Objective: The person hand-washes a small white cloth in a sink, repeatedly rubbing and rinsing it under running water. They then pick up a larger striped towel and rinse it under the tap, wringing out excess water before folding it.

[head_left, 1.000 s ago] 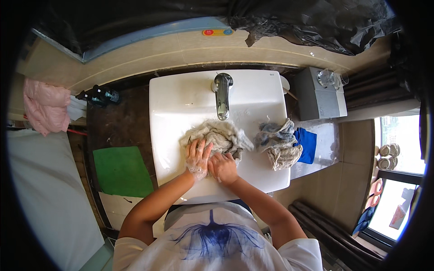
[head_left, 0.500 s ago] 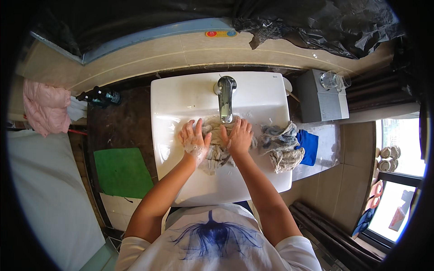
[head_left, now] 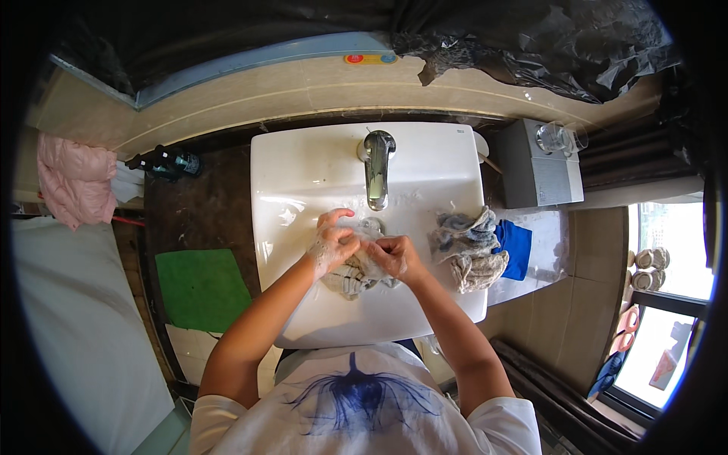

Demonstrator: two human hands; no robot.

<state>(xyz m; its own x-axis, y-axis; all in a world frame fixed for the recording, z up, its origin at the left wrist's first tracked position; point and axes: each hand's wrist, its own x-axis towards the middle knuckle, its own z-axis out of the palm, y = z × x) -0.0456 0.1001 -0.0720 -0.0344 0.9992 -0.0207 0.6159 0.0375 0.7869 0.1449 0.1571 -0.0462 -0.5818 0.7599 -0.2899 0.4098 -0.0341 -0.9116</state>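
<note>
Low in the white sink (head_left: 292, 155) lies a wet, soapy cloth (head_left: 350, 282), greyish with light stripes. My left hand (head_left: 334, 246), with suds on its back, is closed on the cloth's upper part, index finger lifted away. Close beside it, my right hand (head_left: 393, 256) is curled with fingers bent in, gripping the same cloth. The two hands nearly touch, and part of the cloth is hidden beneath them. Just beyond them stands the chrome faucet (head_left: 377, 171), its spout over the basin.
More bunched wet cloth (head_left: 470, 246) lies on the sink's right rim, beside a blue cloth (head_left: 516, 250). A green mat (head_left: 203, 290) covers part of the left counter; dark bottles (head_left: 168, 163) stand behind it. At back right, a grey box (head_left: 535, 163) carries glasses (head_left: 557, 138).
Both hands have gone from spread flat on the cloth to closed on it, and have come together. The cloth is bunched closer beneath them.
</note>
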